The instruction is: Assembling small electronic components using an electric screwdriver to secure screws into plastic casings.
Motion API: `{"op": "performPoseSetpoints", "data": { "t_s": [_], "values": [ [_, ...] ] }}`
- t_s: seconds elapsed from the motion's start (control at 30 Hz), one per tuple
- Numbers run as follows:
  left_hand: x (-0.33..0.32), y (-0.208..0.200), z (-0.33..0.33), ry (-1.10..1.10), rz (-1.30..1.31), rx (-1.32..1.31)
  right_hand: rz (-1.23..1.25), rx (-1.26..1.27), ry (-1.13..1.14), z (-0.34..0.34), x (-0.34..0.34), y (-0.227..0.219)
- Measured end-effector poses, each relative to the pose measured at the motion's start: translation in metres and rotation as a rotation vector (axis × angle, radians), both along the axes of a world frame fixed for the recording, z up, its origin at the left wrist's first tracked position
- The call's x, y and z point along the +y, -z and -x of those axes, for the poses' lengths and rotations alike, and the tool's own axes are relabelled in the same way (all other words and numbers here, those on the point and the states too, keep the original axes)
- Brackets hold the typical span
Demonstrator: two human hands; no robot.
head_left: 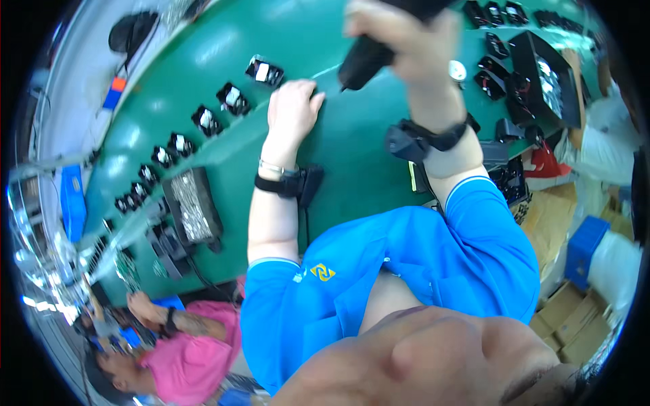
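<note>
My right hand [413, 51], blurred by motion, is wrapped round a black power screwdriver [370, 62] raised over the table at the top of the view. The tool's narrow tip points down and left, toward my left hand. My left hand [292, 109] rests palm down on the green tabletop [352, 162], its thumb apart from the fingers and nothing visible in it. What lies under the palm is hidden. Just beyond it sits a small black housing [265, 71] with a white patch. Similar black housings [233, 99] run in a line down to the left.
A dark bin of small metal parts [191, 206] stands at left. More black units [489, 78] and an open black box [545, 81] are at right. A co-worker in pink [196, 355] works at lower left. Cardboard boxes [575, 321] and a blue bin [586, 252] are at lower right.
</note>
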State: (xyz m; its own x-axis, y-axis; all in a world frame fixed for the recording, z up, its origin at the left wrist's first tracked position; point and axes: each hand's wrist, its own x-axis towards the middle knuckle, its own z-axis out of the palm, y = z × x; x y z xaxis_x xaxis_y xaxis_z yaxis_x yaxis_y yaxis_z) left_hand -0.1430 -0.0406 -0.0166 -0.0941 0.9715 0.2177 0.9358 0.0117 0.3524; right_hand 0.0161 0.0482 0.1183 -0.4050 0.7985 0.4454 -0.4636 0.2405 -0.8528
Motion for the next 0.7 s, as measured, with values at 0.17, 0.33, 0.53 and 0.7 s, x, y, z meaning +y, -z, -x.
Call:
{"op": "performPoseSetpoints", "data": {
  "t_s": [0.17,0.33,0.53,0.7],
  "values": [
    [0.001,0.008,-0.003,0.008,-0.061,-0.001,0.144,0.013,-0.120,0.049,0.028,0.041],
    [-0.002,0.000,-0.002,-0.049,0.036,-0.009,0.373,-0.145,-0.217,0.055,0.040,0.049],
    [0.002,0.003,0.000,-0.062,0.069,0.028,0.601,-0.422,-0.343,0.020,0.028,0.095],
    [0.004,0.011,0.001,-0.084,0.069,0.024,0.733,-0.365,-0.329,0.005,0.029,0.136]
  ]
}}
